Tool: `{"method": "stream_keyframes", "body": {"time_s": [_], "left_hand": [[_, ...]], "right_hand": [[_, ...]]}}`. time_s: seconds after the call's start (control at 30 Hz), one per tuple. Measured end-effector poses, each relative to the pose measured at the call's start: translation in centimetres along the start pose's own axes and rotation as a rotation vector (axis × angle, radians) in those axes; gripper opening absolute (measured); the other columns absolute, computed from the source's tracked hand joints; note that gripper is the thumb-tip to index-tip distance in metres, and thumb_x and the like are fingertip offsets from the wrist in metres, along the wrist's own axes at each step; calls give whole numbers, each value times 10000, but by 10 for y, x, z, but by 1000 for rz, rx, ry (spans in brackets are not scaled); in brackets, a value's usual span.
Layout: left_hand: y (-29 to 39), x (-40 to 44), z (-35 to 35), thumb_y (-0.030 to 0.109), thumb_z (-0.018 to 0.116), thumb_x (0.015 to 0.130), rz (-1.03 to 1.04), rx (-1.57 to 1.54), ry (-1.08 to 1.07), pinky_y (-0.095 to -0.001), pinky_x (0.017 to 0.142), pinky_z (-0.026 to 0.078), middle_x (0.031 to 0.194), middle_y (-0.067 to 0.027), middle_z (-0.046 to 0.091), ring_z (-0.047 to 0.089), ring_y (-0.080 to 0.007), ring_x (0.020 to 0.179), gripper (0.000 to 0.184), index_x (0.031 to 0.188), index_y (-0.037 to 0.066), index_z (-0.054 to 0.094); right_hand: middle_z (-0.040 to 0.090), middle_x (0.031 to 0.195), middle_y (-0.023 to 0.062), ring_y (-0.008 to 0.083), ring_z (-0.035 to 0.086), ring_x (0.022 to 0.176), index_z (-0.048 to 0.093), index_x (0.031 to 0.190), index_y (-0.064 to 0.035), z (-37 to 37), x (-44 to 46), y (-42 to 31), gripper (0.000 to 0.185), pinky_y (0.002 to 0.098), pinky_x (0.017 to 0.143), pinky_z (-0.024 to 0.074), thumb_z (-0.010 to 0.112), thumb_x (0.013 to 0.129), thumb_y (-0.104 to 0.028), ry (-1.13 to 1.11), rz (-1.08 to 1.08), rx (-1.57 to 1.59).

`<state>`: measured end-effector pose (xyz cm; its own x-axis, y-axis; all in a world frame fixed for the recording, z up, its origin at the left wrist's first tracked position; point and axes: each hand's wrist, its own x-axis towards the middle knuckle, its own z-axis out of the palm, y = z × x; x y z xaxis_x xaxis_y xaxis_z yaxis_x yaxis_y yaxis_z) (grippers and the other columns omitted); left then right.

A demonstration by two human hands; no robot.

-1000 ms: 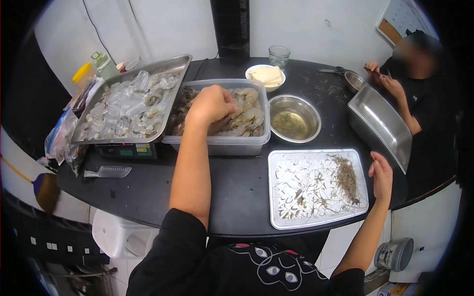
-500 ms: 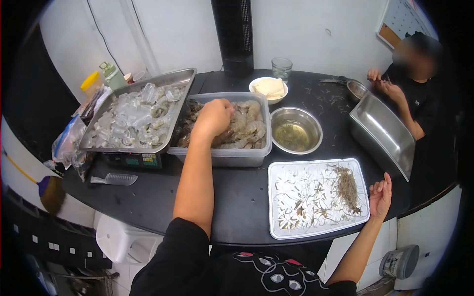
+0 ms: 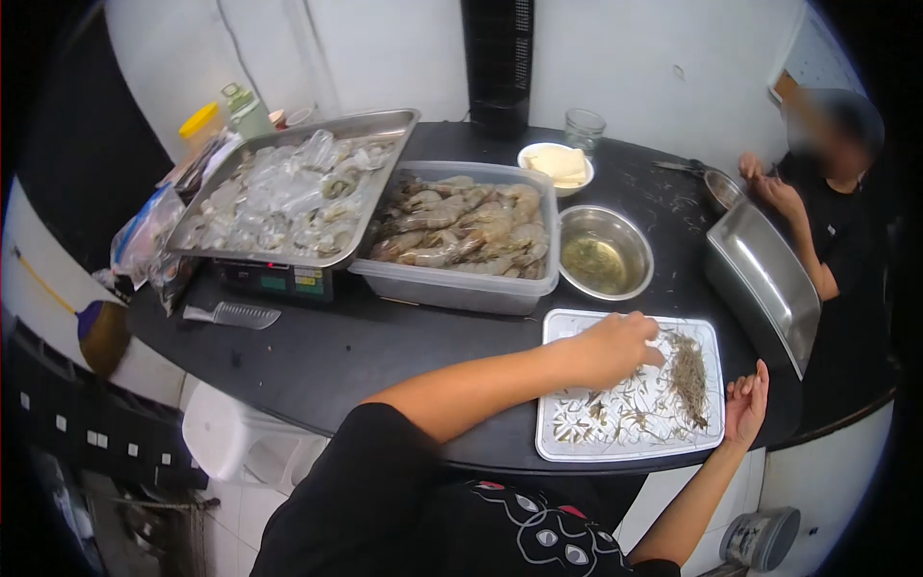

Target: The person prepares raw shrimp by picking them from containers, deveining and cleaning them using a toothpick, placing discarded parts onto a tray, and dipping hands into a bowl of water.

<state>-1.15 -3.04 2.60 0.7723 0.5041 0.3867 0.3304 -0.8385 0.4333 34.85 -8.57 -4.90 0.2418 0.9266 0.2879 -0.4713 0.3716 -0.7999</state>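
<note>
My left hand (image 3: pixel 611 351) is over the white tray (image 3: pixel 553 442), its fingers closed and bent downward. Whatever it holds, if anything, is hidden. Thin shrimp feelers (image 3: pixel 687 380) lie in a clump on the tray's right side, with small dark scraps scattered across the rest. Beside the tray's right edge, my right hand (image 3: pixel 747 404) rests with loosely bent fingers, holding nothing. Raw whole shrimp (image 3: pixel 452 231) fill a clear plastic tub (image 3: pixel 452 288) behind my left forearm.
A metal tray (image 3: pixel 332 255) of ice and shrimp stands on a scale (image 3: pixel 274 279), near a knife (image 3: pixel 234 314). Right of the tub are a steel bowl of liquid (image 3: pixel 642 279), a white bowl (image 3: pixel 567 189), a glass (image 3: pixel 584 130) and a tilted steel pan (image 3: pixel 769 279). Another person (image 3: pixel 836 231) works at right.
My left hand has moved from the shrimp tub to the right, over the white tray. My right hand stays by the tray's edge. The camera view has shifted slightly.
</note>
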Motion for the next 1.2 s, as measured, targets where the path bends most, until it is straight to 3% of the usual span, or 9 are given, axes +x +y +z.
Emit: {"method": "stream_keyframes", "body": {"time_s": [0.13, 0.27, 0.3, 0.4, 0.57, 0.87, 1.07, 1.2], "left_hand": [[-12, 0, 8, 125, 674, 757, 69, 37, 212, -442, 929, 368, 1158, -134, 502, 470, -302, 1108, 326, 1079, 87, 631], [-25, -2, 13, 159, 698, 760, 83, 26, 357, -442, 926, 366, 1134, -122, 518, 488, -298, 1088, 330, 1073, 91, 617], [-26, -3, 15, 166, 704, 760, 110, 16, 386, -445, 925, 364, 1128, -118, 521, 492, -297, 1082, 333, 1071, 92, 613], [-27, 1, 19, 163, 711, 751, 147, 36, 451, -449, 922, 361, 1105, -105, 532, 502, -289, 1062, 333, 1062, 94, 613], [-28, 1, 20, 150, 707, 746, 195, 10, 510, -443, 918, 359, 1071, -92, 545, 509, -276, 1042, 316, 1043, 98, 613], [-33, 2, 23, 132, 703, 735, 179, -11, 519, -436, 904, 372, 1046, -89, 559, 527, -270, 1015, 307, 1024, 78, 612], [-32, 2, 24, 85, 696, 714, 164, -20, 516, -437, 898, 396, 1060, -111, 578, 540, -294, 1020, 293, 997, 47, 631], [-30, 4, 23, 104, 693, 746, 125, 6, 470, -432, 895, 392, 1053, -108, 579, 541, -295, 1011, 265, 1000, 57, 635]], "right_hand": [[460, 737, -12, 91, 444, 697, 479, 1304, -22, 6, -2, -3, 356, 262, 698, 404, 508, 969, -139, -12, -14, -89], [521, 775, -6, 64, 465, 704, 563, 1229, 21, 48, -5, -23, 303, 207, 707, 401, 507, 953, -88, -79, -51, -837], [541, 795, -4, 60, 476, 719, 589, 1205, 22, 81, -11, -28, 288, 194, 717, 399, 503, 945, -68, -84, -38, -887], [544, 788, -2, 65, 489, 737, 592, 1202, 10, 91, -11, -12, 282, 191, 712, 400, 498, 947, -64, -78, -73, -995], [546, 793, 5, 74, 498, 748, 608, 1117, 14, 77, -21, 10, 218, 211, 722, 405, 487, 955, -67, -22, -86, -977], [541, 777, 2, 72, 498, 740, 607, 1112, 19, 69, -24, 8, 217, 207, 708, 400, 489, 950, -65, 9, -135, -834], [636, 845, 44, 103, 586, 758, 625, 1085, 14, 81, -24, 0, 231, 236, 720, 456, 503, 901, -53, 23, 4, -1045], [637, 743, 40, 100, 594, 714, 660, 1035, -28, 94, -25, -3, 227, 239, 675, 468, 503, 872, -34, 41, -11, -1041]]}}
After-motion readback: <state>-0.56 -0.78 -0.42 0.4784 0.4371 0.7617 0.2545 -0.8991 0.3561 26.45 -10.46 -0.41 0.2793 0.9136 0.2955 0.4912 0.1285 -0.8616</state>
